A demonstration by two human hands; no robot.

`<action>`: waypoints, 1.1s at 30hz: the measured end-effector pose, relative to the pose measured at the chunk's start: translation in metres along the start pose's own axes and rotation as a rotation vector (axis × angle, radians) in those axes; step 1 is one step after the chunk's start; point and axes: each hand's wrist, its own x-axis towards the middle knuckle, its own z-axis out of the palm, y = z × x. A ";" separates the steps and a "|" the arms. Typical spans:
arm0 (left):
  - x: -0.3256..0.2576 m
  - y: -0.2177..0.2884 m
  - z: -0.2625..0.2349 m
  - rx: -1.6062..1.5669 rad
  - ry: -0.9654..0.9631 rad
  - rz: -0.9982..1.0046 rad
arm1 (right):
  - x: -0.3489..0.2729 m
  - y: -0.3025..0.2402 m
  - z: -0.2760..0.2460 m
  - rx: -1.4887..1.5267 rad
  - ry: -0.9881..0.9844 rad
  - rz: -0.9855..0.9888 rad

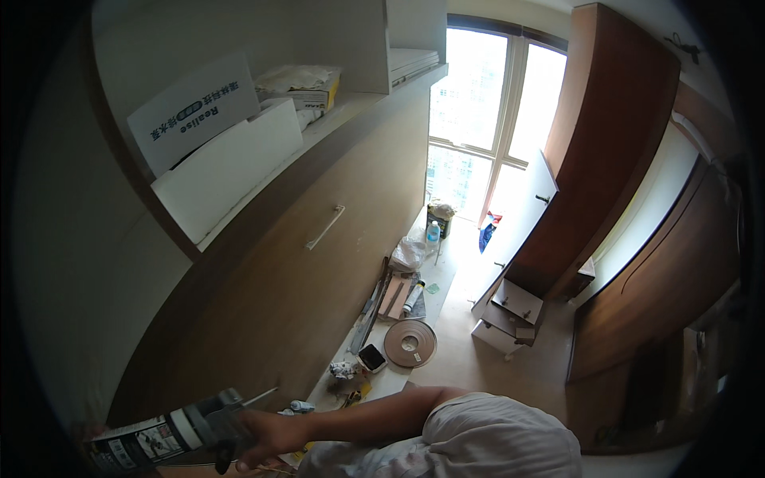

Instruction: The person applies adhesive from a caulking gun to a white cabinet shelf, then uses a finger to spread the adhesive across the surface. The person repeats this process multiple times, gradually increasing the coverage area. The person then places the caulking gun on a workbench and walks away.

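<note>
My right arm reaches across the lower edge, and my right hand (272, 438) is wrapped round the handle of a caulking gun (211, 422). Loaded in the gun is a dark cartridge (147, 443) with a printed label, pointing left. Its thin metal rod (261, 396) sticks out behind, over the brown panel (231, 319). At the dark left rim, by the cartridge's front end, a dim skin-toned patch looks like part of my left hand (86, 433); its fingers cannot be made out. The nozzle is hidden in the dark there.
Above, a shelf (351, 107) holds white boxes (231, 143). A handle (325, 227) juts from the panel. Below lie a brown coil (409, 344), a white tube (413, 296), a plastic bag (408, 253) and a bottle (433, 231). A small cabinet (510, 315) stands by the tall wardrobe (586, 151).
</note>
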 end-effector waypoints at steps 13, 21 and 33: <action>-0.092 0.005 0.169 -0.772 -0.348 -0.396 | -0.067 0.001 -0.015 0.440 0.045 -0.358; -0.112 0.009 0.139 -0.818 -0.531 -0.388 | -0.078 0.016 -0.017 0.162 0.115 -0.243; -0.108 0.022 0.110 -0.916 -0.580 -0.264 | -0.041 0.023 -0.024 0.182 0.002 -0.228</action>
